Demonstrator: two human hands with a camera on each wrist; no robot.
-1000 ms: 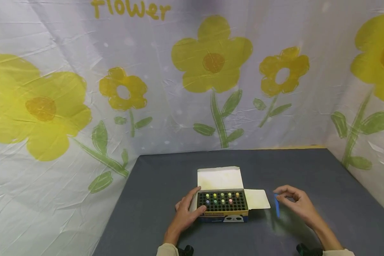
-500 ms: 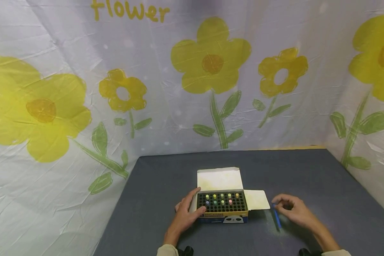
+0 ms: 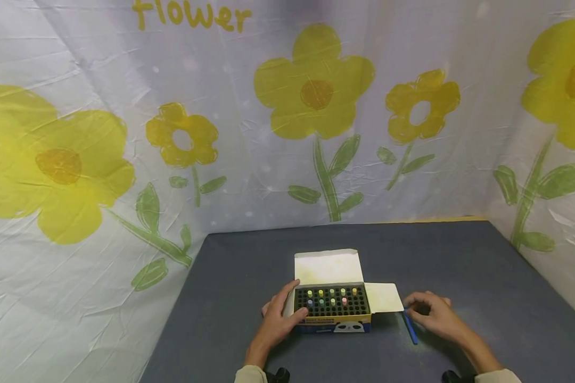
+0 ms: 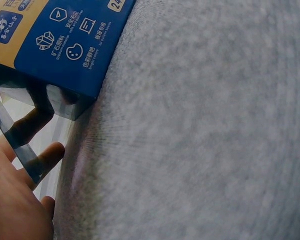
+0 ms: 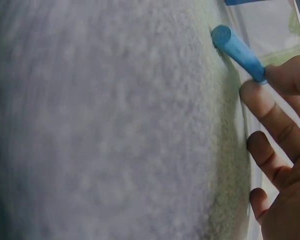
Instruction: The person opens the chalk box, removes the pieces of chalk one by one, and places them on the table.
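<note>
A stick of blue chalk (image 3: 409,328) slants down to the dark surface right of the box. My right hand (image 3: 433,315) pinches its upper end between thumb and fingertips. The right wrist view shows the chalk's round lower end (image 5: 221,34) close over the cloth, thumb and index finger at its other end. My left hand (image 3: 280,315) grips the left end of a blue and yellow chalk box (image 3: 335,323), thumb at the front edge and fingers along the side. Several coloured chalk tips (image 3: 333,302) stand in the box's black holed insert. In the left wrist view, fingers reach around the box's end flap (image 4: 12,135).
The box's white lid (image 3: 328,267) is folded back, and a white side flap (image 3: 385,298) sticks out right, close to the right hand. A dark grey cloth covers the table (image 3: 239,266). Flower-printed fabric walls (image 3: 259,175) stand behind and at both sides.
My right hand has come down and slightly left with the blue chalk, which now tilts with its lower end nearer me. The left hand and box have stayed in place.
</note>
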